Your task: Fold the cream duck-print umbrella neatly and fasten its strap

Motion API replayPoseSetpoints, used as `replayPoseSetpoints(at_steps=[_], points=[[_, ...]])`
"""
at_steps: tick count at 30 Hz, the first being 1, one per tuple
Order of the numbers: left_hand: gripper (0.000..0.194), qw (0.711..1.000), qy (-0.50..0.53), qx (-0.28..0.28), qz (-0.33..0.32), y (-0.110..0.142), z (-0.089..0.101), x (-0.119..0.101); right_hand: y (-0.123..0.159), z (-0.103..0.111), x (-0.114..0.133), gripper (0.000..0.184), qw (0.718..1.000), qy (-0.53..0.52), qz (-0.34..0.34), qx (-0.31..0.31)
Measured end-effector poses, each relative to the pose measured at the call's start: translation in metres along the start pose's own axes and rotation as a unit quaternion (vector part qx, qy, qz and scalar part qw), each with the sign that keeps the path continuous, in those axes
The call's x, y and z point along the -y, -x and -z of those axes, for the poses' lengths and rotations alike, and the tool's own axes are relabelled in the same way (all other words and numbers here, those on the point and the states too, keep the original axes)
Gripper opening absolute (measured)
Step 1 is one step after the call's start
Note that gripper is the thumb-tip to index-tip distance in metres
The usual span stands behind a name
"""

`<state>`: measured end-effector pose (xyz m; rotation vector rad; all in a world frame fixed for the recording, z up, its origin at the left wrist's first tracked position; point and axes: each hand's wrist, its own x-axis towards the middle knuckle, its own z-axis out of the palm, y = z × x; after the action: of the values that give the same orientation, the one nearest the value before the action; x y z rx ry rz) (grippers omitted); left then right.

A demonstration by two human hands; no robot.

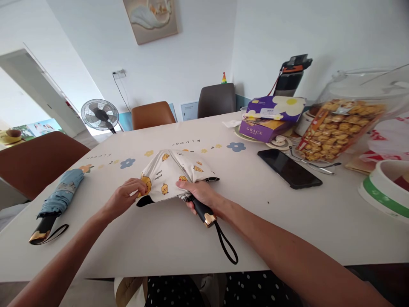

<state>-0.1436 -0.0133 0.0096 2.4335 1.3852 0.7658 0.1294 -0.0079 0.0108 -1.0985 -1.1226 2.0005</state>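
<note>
Our left hand (129,194) pinches the left edge of the white duck-print umbrella (171,172) — it lies partly spread on the table (143,251), between our arms. Our right hand (200,194) grips it near the black handle (203,209), thumb pressed on the cloth.

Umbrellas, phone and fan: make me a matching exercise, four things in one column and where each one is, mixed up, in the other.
1. blue umbrella
2. white umbrella
3. phone
4. fan

A. on the table, near the snack jar
B. beyond the table, on the left
C. in the left hand and right hand
D. lying left of the left forearm

Pairs: 1-D, 2-C, 3-A, 4-B
</note>
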Motion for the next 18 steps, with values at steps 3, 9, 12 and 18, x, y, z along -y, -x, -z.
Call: replayPoseSetpoints(at_steps=[3, 9, 12, 18], points=[[0.017, 1.000, 0.022, 0.018, 0.003, -0.010, -0.012, 0.003, -0.001, 0.004, 0.001, 0.032, 0.999, 0.035, 0.003, -0.032], [0.022, 0.978, 0.030, -0.090, 0.184, -0.033, -0.015, 0.001, -0.007, 0.011, -0.001, 0.022, 0.991, 0.106, -0.003, -0.076], [0.024, 0.936, 0.083, -0.203, 0.274, -0.054, -0.012, -0.010, -0.009, 0.011, -0.001, 0.020, 0.986, 0.135, -0.009, -0.098], [0.039, 0.912, 0.206, -0.198, 0.294, -0.081, -0.024, -0.015, -0.006, 0.009, 0.001, 0.022, 0.983, 0.153, -0.029, -0.096]])
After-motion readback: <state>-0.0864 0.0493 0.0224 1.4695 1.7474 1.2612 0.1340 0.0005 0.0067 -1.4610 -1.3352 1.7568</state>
